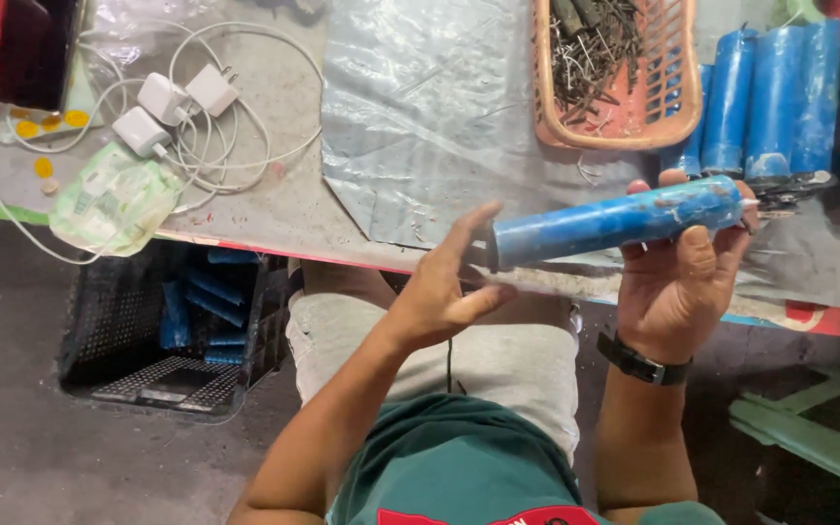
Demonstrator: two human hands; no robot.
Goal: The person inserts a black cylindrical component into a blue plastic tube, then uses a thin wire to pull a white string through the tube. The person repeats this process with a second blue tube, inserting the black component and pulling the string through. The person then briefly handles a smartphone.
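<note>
My right hand (678, 282) grips a long blue cylindrical cell (614, 222), worn and rust-spotted, held nearly level above the table's front edge. My left hand (444, 287) is at the cell's left end, fingers spread, fingertips touching the end cap. A dark tool (794, 190) lies at the cell's right tip; how it is held is unclear. A black watch (642, 365) is on my right wrist.
Several upright blue cells (775, 97) stand at the back right beside an orange basket (673, 107) of metal scraps. A clear plastic sheet (420, 126) covers the table. White chargers and cables (177, 107) lie left. A black crate (167, 331) with blue cells sits on the floor.
</note>
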